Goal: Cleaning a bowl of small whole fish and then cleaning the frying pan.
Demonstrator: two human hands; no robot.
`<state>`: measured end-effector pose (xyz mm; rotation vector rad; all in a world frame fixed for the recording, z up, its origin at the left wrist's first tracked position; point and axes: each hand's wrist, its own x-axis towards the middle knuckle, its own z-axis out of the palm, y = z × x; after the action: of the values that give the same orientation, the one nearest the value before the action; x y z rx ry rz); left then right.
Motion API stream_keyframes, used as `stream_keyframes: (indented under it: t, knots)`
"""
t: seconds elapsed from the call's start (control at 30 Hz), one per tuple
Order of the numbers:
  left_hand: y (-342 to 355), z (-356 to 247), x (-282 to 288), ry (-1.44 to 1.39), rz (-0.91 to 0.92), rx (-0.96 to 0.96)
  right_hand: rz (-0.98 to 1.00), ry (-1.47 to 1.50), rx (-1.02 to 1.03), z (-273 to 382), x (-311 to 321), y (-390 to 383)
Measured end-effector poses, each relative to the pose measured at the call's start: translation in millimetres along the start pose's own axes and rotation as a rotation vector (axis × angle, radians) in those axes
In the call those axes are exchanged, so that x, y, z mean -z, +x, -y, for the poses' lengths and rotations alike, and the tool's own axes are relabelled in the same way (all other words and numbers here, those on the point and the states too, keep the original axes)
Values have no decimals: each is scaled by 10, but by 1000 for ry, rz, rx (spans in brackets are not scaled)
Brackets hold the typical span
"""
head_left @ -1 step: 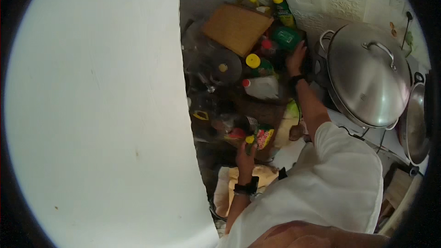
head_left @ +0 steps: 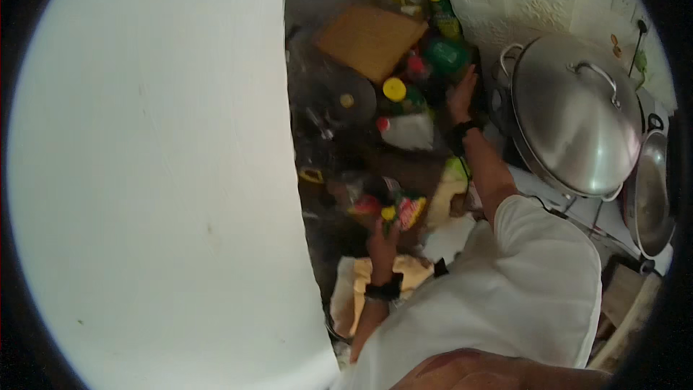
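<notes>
My left hand [head_left: 382, 242], low in the middle, is closed round the neck of a dark green bottle with a yellow cap [head_left: 388, 213] and a red and yellow label. Farther off, my right hand [head_left: 462, 95] reaches along the counter with its fingers stretched out. Its fingertips meet the side of a green container [head_left: 447, 56]; I cannot see any grip. Left of that hand are a yellow-capped green bottle [head_left: 395, 89] and a whitish jug with a red cap [head_left: 408, 132]. Beside the green container is a red-capped bottle [head_left: 418, 68].
A large lidded steel pot [head_left: 577, 123] stands on the right, with a frying pan [head_left: 647, 195] past it. A wooden board [head_left: 372, 41] lies at the back near another yellow-capped bottle [head_left: 444, 18]. A white panel [head_left: 166, 173] walls off the left side.
The whole view has shifted slightly and grown blurrier. Both hands stay at the same bottle and container.
</notes>
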<state>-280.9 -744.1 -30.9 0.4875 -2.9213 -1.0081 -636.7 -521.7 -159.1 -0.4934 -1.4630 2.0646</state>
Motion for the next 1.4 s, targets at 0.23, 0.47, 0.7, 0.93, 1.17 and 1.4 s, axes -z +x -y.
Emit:
stream_keyframes:
  t: [0.23,0.47,0.7,0.93,1.17,1.4]
  knots:
    - [-147,114,-88,-190,-174,-161,737,-509,367,1538,552,-2263]
    - [-153,200,-164,-338,-236,-369,1016,-1024,1047,1815,369,-2903]
    - [-305,203,-330,-220,-465,-354,1165,-1364,1056,1877,406,-3116]
    - [-98,417,-214,-325,-278,-339,1284,-1070,1200,1715,372,-2917]
    - [-321,177,762,-591,348,-570,1755,-641,1161,2531,380,-2924]
    - [-416,7,993,-657,547,-461,2099,-242,591,3054,283,-2873]
